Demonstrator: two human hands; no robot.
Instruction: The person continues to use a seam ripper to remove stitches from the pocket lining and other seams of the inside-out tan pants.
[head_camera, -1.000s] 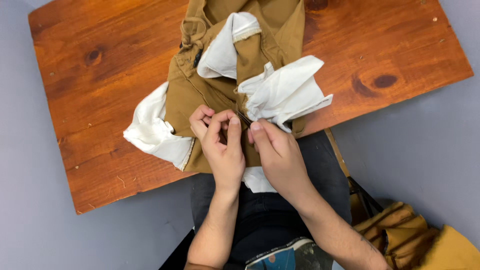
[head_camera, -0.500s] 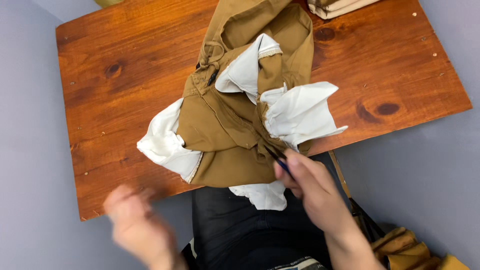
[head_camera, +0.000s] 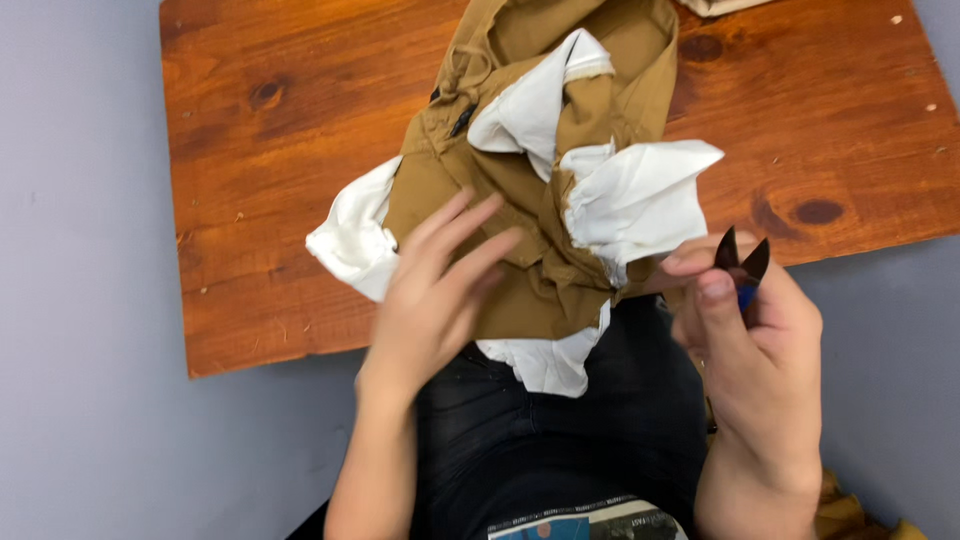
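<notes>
Right grip (head_camera: 745, 330) clasps small snips (head_camera: 742, 265); left hand (head_camera: 440, 295) lies open-fingered on brown garment (head_camera: 520, 230).

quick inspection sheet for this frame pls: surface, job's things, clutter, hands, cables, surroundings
Surface: wooden table, reddish brown, dark knots.
Job's things: tan garment crumpled, white pocket linings turned out, hanging off the near edge onto the lap; small dark thread snips, blades apart.
Clutter: pale item at the far edge, cut off by the frame.
Hands: left hand open, fingers spread over the garment, blurred; right hand holds the snips beside the garment.
Cables: nothing seen.
Surroundings: grey floor; tan fabric at lower right.
</notes>
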